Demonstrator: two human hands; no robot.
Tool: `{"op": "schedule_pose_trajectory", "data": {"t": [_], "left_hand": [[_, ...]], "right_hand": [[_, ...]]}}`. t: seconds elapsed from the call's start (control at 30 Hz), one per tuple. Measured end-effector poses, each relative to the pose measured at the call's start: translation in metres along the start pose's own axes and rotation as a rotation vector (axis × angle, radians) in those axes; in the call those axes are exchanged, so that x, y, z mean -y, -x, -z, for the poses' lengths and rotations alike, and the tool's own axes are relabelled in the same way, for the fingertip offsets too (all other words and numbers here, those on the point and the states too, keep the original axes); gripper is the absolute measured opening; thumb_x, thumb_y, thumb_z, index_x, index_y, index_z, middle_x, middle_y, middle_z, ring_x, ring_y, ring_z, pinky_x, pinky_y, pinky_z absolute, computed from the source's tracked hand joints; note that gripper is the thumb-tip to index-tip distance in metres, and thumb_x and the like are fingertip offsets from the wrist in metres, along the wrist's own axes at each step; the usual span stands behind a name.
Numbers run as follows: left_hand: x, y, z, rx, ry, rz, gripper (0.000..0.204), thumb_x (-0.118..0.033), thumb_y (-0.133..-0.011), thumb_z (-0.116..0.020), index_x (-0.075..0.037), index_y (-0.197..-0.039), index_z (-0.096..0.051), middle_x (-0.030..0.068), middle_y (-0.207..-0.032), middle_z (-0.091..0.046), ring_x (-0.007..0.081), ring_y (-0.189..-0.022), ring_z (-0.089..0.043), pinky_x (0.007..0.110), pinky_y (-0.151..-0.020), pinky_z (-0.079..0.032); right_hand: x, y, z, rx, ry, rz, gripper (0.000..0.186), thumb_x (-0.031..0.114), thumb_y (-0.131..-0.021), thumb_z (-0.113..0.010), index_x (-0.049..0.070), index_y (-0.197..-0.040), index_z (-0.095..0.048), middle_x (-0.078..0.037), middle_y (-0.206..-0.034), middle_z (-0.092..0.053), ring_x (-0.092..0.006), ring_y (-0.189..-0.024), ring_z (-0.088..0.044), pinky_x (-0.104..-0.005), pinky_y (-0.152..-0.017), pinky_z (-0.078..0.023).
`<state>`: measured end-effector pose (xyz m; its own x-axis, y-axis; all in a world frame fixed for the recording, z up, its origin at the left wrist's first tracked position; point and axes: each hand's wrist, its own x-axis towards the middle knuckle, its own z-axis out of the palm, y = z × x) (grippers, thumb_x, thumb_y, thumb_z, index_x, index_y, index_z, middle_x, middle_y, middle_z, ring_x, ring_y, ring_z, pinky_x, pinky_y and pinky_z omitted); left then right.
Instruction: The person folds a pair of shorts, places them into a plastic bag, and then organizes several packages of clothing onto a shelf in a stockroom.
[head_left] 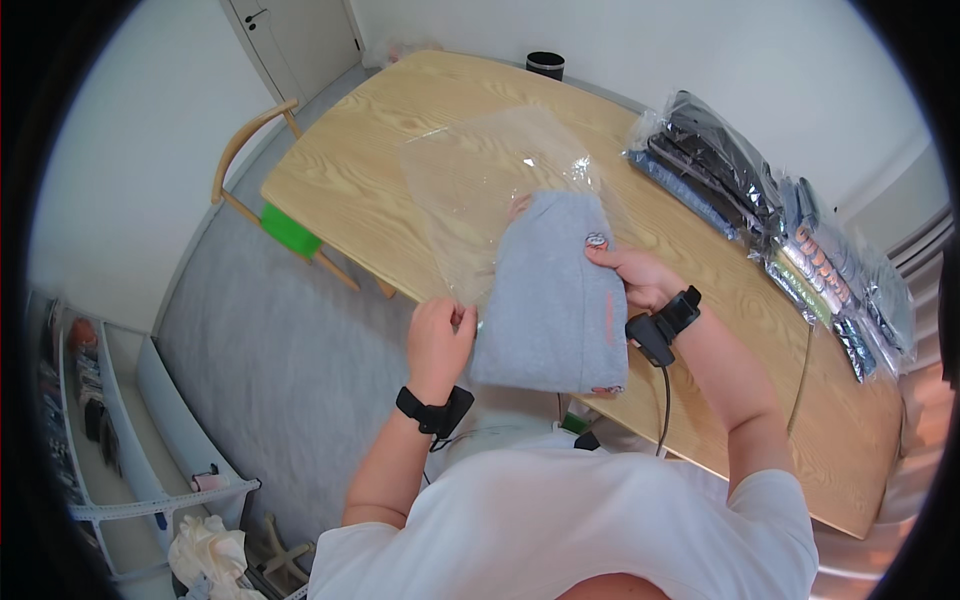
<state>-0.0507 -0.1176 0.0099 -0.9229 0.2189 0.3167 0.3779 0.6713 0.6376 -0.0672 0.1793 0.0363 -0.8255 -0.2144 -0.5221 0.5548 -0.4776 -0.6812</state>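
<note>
A folded light-grey garment (550,300) with small red prints lies at an angle over the table's near edge. My right hand (645,277) grips its right side, thumb on top and the other fingers mostly hidden. A clear plastic bag (465,180) is spread flat on the table, with its near part against the garment. How far the garment sits inside the bag, I cannot tell. At the garment's left edge, my left hand (438,340) is closed, its fingertips pinching the bag's near edge. Both wrists wear black strapped devices with cables.
Bagged folded clothes (705,165) are piled along the right side of the wooden table (370,150). A black bin (545,65) stands beyond its far edge. To the left are a wooden chair (235,150) with a green seat and a white shelf unit (180,420) holding clothes.
</note>
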Motion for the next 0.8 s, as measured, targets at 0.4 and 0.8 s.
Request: {"op": "schedule_pose_trajectory", "data": {"t": [0.4,0.8], "left_hand": [[0.000,0.011,-0.001,-0.018,0.068,-0.021,0.013,-0.011,-0.076,-0.060,-0.003,-0.068,-0.053,0.0113,-0.070,-0.053,0.0294,-0.067,-0.053,0.039,-0.058,-0.043],[-0.003,0.015,-0.008,-0.060,0.146,0.091,0.012,-0.011,-0.075,-0.059,-0.003,-0.068,-0.052,0.0109,-0.069,-0.053,0.0290,-0.061,-0.053,0.037,-0.054,-0.043]], "right_hand": [[0.034,-0.056,0.004,0.102,-0.158,-0.058,0.039,0.016,-0.090,-0.054,-0.003,-0.123,-0.043,-0.018,-0.112,-0.057,-0.0273,-0.097,-0.061,-0.0410,-0.085,-0.053],[0.000,0.015,-0.034,-0.349,1.446,0.763,0.057,0.020,-0.076,-0.066,-0.005,-0.122,-0.043,-0.026,-0.124,-0.044,-0.0350,-0.110,-0.050,-0.0409,-0.089,-0.043]]}}
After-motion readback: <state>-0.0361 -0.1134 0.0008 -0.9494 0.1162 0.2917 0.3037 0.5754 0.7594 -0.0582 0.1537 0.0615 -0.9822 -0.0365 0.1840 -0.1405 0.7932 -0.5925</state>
